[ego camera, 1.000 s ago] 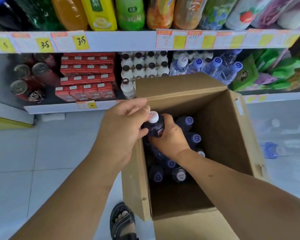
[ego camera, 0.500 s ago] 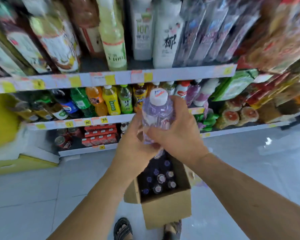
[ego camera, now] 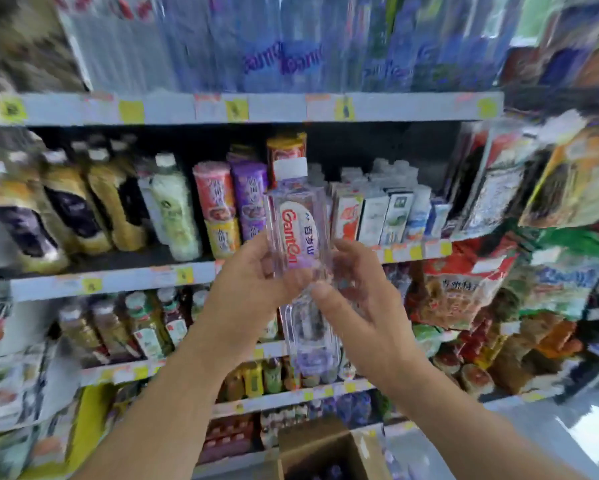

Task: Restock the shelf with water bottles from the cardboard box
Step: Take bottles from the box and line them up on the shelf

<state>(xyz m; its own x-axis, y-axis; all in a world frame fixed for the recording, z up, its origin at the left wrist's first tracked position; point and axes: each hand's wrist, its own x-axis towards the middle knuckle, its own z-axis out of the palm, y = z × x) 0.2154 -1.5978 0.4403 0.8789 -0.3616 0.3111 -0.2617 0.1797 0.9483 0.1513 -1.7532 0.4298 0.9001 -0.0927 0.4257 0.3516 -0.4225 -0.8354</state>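
Item: water bottle, clear plastic, white cap, white label with red lettering; held upright in mid-air in front of the shelf unit, at the height of its second tier from the top; much of the view is motion-blurred.

Left hand: on the bottle's left side, fingers curled round its middle just under the label; gripping.

Right hand: on the bottle's right side, thumb across the front below the label, fingers wrapped behind and showing through the plastic; gripping.

Cardboard box: well below the bottle, on the floor at the foot of the shelf unit, top flaps open; contents dark and too blurred to make out.

Above the bottle: a tier of large clear water bottles with blue lettering; a pale shelf rail with yellow price tags beneath them.

Left of the bottle: tall drink cans in red and purple; further left, bottled drinks with pale and dark labels.

Right of the bottle: small drink cartons in a row; further right, hanging snack bags.

Below the bottle, behind the forearms: lower tiers of small bottles, blurred.
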